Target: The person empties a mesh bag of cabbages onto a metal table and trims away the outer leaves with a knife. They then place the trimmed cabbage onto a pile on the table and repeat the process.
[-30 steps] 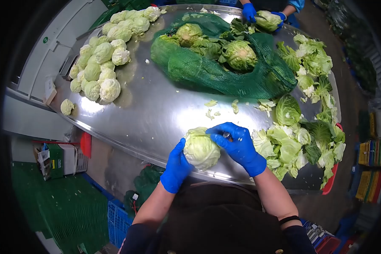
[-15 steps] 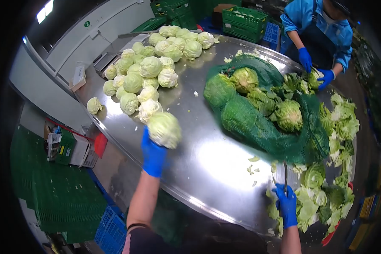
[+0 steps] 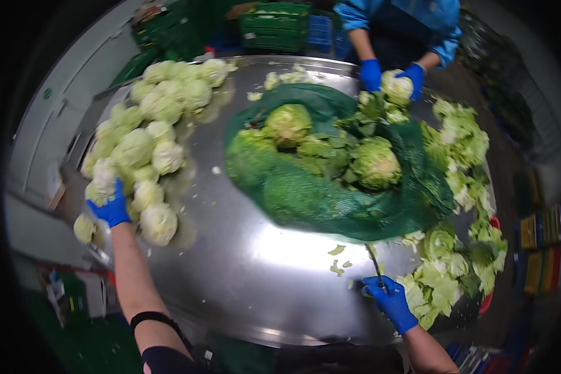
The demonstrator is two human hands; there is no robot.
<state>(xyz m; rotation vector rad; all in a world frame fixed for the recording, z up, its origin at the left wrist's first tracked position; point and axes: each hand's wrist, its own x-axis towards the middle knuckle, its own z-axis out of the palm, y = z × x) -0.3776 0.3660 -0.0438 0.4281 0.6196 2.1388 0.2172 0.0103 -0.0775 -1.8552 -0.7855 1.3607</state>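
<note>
My left hand [image 3: 111, 207], in a blue glove, cups a pale trimmed cabbage [image 3: 105, 173] against the left-hand pile, its fingers spread around the lower side. Other trimmed cabbages [image 3: 134, 147] lie heaped about it. Near the front right, my right hand [image 3: 393, 302], also gloved in blue, is closed round a knife [image 3: 375, 262] with its dark, thin blade pointing away from me. Beyond the blade lies a green net sack [image 3: 355, 224], spread open. Inside it are leafy cabbages [image 3: 376, 163], some of them still covered by the mesh.
Loose outer leaves [image 3: 439, 280] are strewn along the right side of the metal table [image 3: 212, 274]. Across from me, a co-worker [image 3: 399, 37] in blue gloves holds a cabbage [image 3: 397, 87]. Green crates [image 3: 274, 28] stand behind the table.
My left hand has carried the cabbage left and away from me onto the pile. My view has turned. The knife stays in my right hand, and the co-worker's cabbage looks paler.
</note>
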